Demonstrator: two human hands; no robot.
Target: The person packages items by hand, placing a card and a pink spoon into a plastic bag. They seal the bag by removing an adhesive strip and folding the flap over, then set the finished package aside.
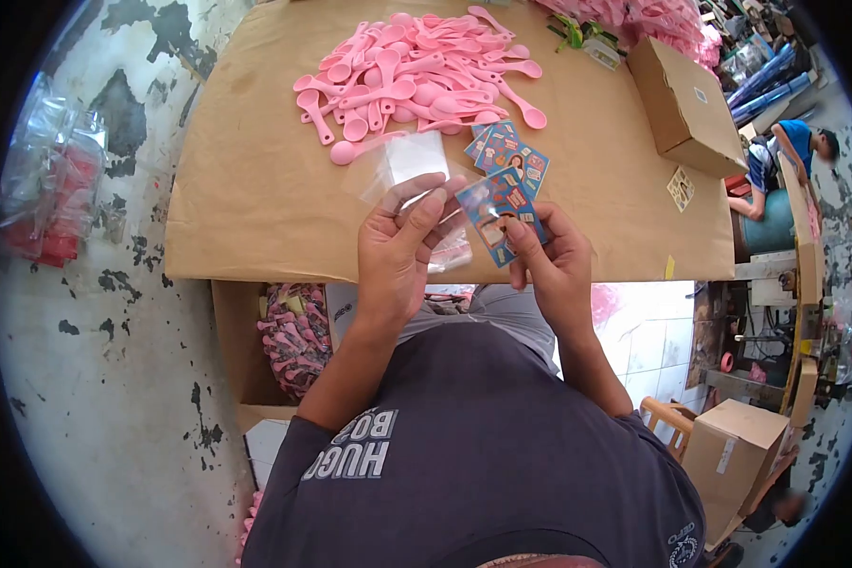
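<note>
My left hand (396, 241) pinches a clear plastic bag (452, 214) between thumb and fingers. Beside it, my right hand (560, 260) grips a blue printed card (490, 201), thumb on its front. The card's left edge overlaps the bag in this view. Just beyond my hands lie more blue cards (532, 168), fanned out, and a stack of clear plastic bags (417, 156). Past those is a large heap of pink plastic spoons (407, 76).
Brown paper covers the table (256, 189). A cardboard box (682, 109) stands on its right side, near a small yellowish card (680, 188). Below the table's left part is a bag of pink spoons (293, 341). Another person (793, 151) sits at far right.
</note>
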